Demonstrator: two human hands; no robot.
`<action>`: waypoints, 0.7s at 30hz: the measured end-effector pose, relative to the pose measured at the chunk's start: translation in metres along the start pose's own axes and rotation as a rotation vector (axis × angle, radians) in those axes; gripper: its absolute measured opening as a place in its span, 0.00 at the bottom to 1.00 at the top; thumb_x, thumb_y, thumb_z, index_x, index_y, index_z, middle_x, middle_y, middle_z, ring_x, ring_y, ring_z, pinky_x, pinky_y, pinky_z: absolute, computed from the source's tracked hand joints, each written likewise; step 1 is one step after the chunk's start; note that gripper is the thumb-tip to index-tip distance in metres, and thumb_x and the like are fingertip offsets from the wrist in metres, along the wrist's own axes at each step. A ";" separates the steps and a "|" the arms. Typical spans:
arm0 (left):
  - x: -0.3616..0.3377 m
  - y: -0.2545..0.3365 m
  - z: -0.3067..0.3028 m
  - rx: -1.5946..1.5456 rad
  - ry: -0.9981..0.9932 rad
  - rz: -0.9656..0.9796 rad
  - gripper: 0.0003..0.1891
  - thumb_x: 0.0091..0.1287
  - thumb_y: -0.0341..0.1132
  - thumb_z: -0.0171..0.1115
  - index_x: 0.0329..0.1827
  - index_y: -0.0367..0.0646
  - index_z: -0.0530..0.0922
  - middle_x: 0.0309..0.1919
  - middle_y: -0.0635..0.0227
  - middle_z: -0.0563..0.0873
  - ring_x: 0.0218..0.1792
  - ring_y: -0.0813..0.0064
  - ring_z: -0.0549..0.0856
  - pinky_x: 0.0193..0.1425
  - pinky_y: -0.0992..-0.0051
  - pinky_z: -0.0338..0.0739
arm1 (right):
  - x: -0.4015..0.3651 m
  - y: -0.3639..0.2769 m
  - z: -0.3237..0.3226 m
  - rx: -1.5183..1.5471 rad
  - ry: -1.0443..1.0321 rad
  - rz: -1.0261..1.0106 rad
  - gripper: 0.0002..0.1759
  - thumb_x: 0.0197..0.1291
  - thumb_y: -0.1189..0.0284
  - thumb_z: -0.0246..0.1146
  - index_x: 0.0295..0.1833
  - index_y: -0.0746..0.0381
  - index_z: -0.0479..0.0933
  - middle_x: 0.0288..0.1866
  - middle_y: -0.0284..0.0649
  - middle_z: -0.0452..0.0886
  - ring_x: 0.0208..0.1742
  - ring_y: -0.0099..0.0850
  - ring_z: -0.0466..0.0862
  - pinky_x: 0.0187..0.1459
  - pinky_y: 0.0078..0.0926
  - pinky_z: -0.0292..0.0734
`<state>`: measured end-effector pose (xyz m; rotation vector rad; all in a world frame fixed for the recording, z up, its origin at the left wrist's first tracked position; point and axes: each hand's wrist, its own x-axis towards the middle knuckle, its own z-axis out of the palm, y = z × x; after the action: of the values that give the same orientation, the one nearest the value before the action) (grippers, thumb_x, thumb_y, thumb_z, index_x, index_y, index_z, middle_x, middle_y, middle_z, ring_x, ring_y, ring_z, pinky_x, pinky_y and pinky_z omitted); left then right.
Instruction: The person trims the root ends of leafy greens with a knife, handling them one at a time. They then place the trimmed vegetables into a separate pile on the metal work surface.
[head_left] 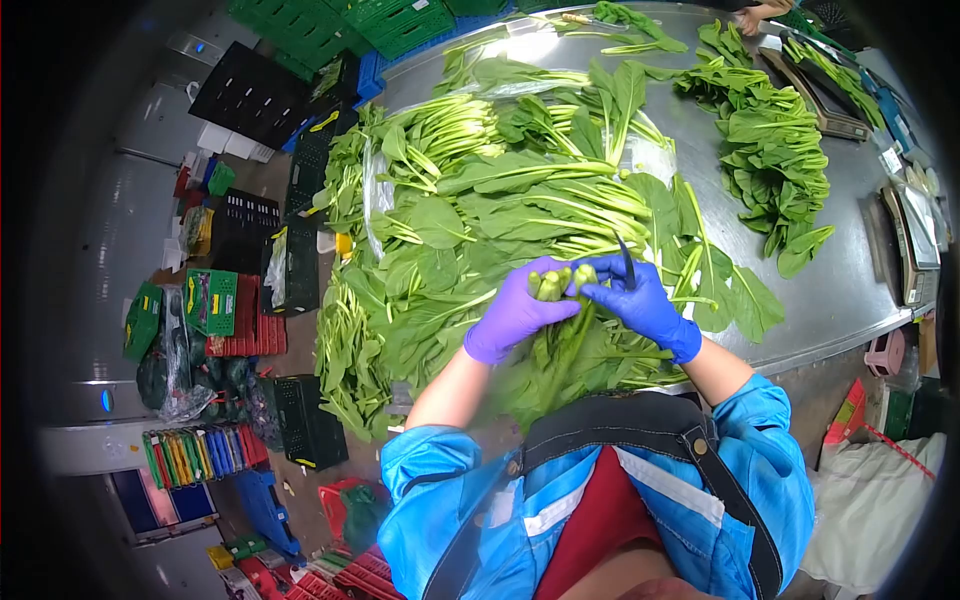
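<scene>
My left hand, in a purple glove, is wrapped round the stem ends of a bunch of leafy greens. Its leaves hang down in front of my apron. Close beside it, my right hand, in a blue glove, pinches a stem of the same bunch. A dark knife blade sticks up from the fingers of my right hand. Under and beyond both hands lies a broad pile of leafy greens, with pale stems mostly pointing right.
The metal table carries another row of greens at the right. Scales stand on its right edge. Green crates are stacked behind; black crates stand left. Another person's hand shows at the far edge.
</scene>
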<state>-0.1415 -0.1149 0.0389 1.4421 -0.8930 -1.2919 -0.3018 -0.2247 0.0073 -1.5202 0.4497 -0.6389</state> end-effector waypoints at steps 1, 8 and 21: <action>0.000 -0.001 -0.001 0.000 -0.002 0.002 0.20 0.46 0.30 0.74 0.42 0.43 0.75 0.47 0.64 0.79 0.46 0.74 0.77 0.52 0.72 0.72 | -0.003 -0.009 -0.007 -0.041 -0.139 0.123 0.19 0.54 0.69 0.69 0.52 0.60 0.79 0.39 0.29 0.83 0.26 0.12 0.68 0.28 0.13 0.65; -0.022 0.031 -0.036 -0.185 -0.058 0.057 0.31 0.45 0.28 0.74 0.54 0.42 0.70 0.45 0.59 0.83 0.47 0.71 0.81 0.53 0.73 0.75 | 0.042 0.068 -0.086 -0.516 -0.156 0.128 0.23 0.54 0.67 0.67 0.56 0.59 0.76 0.45 0.41 0.83 0.37 0.29 0.83 0.41 0.29 0.77; -0.009 0.041 -0.053 0.719 0.238 0.394 0.21 0.47 0.28 0.68 0.47 0.42 0.80 0.34 0.68 0.85 0.36 0.80 0.82 0.44 0.78 0.76 | 0.057 0.075 -0.081 -0.960 -0.026 0.091 0.20 0.51 0.60 0.66 0.44 0.62 0.81 0.39 0.47 0.83 0.39 0.45 0.83 0.42 0.36 0.77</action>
<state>-0.0878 -0.1071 0.0792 1.7860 -1.4730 -0.4967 -0.3019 -0.3277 -0.0626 -2.3847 0.8735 -0.3236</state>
